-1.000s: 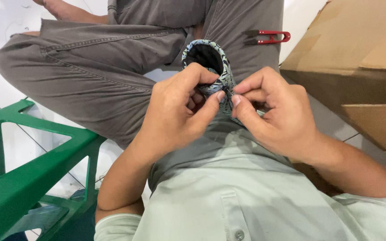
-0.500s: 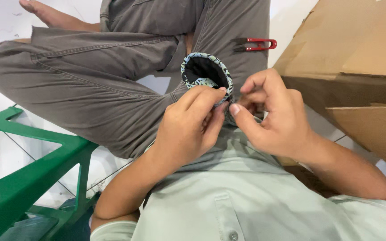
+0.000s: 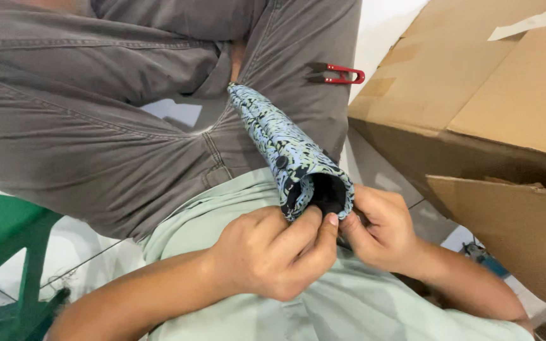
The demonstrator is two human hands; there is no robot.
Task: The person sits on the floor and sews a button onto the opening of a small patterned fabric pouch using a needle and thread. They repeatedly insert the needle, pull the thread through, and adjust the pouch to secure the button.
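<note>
Since the earlier frames the patterned fabric tube (image 3: pixel 289 148) has swung from pointing its open mouth up at the camera to lying lengthwise along the lap, its mouth now turned toward the person's chest, and the view has dipped closer. At far left, a green plastic chair (image 3: pixel 7 252) edges into the frame above the white tiled floor (image 3: pixel 90 252). Grey trousers (image 3: pixel 96 126) fill the upper left and centre. The left hand (image 3: pixel 273 252) is closed in a pinch on the lower rim of the tube's mouth, thumb and fingers pressed together on the cloth; the right hand (image 3: pixel 380 227) meets it from the other side, its fingers curled onto the same rim, though exactly what they grip is hidden behind the cloth. The tube, blue and black in a small print with a dark button on its side, rests between the thighs above the pale green shirt (image 3: pixel 361 303). The work looks mid-way: the tube is formed and buttoned, while the hem at its mouth appears to be what is in hand. A red thread snip (image 3: pixel 342 74) lies untouched on the right thigh. At right stand plain brown cardboard boxes (image 3: pixel 475 95), flaps open, one bearing a strip of pale tape, with no readable label.
</note>
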